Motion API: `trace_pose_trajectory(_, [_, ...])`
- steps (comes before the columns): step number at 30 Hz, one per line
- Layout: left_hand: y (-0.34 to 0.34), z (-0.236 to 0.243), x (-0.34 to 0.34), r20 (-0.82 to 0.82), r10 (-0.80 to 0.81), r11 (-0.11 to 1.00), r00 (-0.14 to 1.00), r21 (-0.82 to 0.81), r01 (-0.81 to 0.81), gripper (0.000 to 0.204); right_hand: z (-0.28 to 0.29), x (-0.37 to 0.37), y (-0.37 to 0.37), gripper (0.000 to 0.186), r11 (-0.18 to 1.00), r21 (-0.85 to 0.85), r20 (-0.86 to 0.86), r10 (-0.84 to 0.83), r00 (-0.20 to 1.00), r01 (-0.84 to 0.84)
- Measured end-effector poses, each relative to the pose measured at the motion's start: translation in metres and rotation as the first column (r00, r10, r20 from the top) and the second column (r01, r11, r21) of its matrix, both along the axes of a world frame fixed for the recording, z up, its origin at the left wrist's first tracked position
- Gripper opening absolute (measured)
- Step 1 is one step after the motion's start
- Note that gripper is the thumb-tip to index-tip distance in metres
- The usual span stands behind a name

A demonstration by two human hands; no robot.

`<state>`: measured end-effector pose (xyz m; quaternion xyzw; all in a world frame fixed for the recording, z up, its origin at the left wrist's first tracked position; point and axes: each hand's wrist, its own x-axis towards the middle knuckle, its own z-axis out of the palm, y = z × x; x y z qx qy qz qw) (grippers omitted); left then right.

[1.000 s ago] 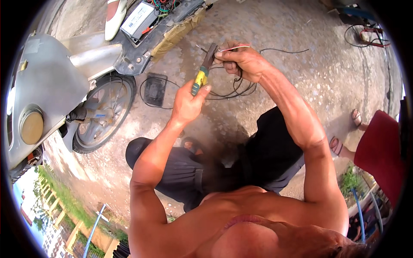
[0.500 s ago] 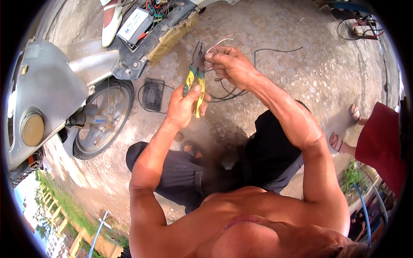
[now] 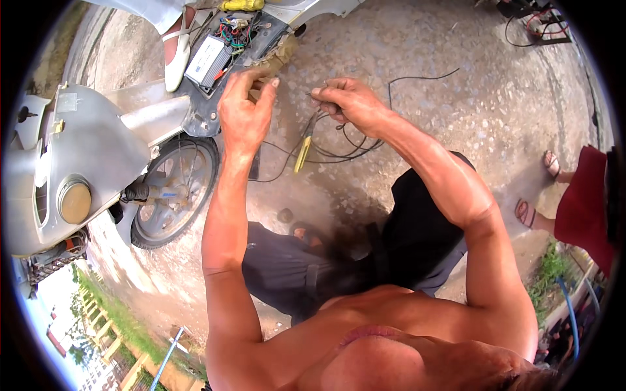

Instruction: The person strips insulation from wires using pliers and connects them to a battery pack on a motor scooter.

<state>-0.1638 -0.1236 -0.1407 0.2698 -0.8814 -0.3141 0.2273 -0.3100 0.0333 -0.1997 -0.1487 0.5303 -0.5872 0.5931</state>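
Observation:
My right hand (image 3: 349, 101) is closed on yellow-handled pliers (image 3: 302, 148), which hang down from my fist, and on the ends of thin black wires (image 3: 355, 146) that loop over the concrete. My left hand (image 3: 244, 111) is raised just to the left of it. Its thumb and forefinger are curled near the open side of a grey scooter (image 3: 98, 150). I cannot tell whether they pinch anything. The scooter's opened compartment shows a grey control box (image 3: 205, 58) and a bundle of coloured wires (image 3: 235, 29).
The scooter's front wheel (image 3: 173, 189) and headlight (image 3: 75, 202) are at the left. Another person's sandalled feet (image 3: 535, 215) and red garment (image 3: 590, 202) are at the right. A stand with cables (image 3: 531, 19) sits top right. My bent legs in dark trousers (image 3: 365, 254) fill the middle.
The pliers have passed from my left hand to my right hand. My left hand has risen toward the scooter's open side. The view has shifted down and right.

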Motion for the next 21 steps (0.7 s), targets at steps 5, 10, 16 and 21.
trace_pose_trajectory(5, [-0.072, -0.012, -0.084, 0.021, 0.184, 0.775, 0.983, -0.618, -0.132, 0.035, 0.012, 0.000, -0.002, 0.029, 0.999, 0.019, -0.116, 0.031, 0.993, -0.029])
trace_pose_trajectory(10, [-0.103, 0.007, -0.065, -0.041, 0.287, 0.957, 0.957, 0.054, -0.284, 0.029, 0.016, -0.006, 0.005, 0.029, 0.998, -0.041, -0.156, 0.043, 0.987, -0.050])
trace_pose_trajectory(16, [-0.104, 0.018, 0.020, -0.028, 0.361, 0.628, 0.932, 0.746, -0.221, 0.018, 0.012, -0.017, 0.016, 0.031, 0.999, -0.053, -0.131, -0.018, 0.991, 0.012])
trace_pose_trajectory(21, [-0.092, 0.013, 0.055, -0.189, 0.383, 0.582, 0.904, 0.810, -0.078, 0.017, 0.009, -0.016, 0.015, 0.030, 1.000, -0.011, -0.139, -0.004, 0.990, 0.002])
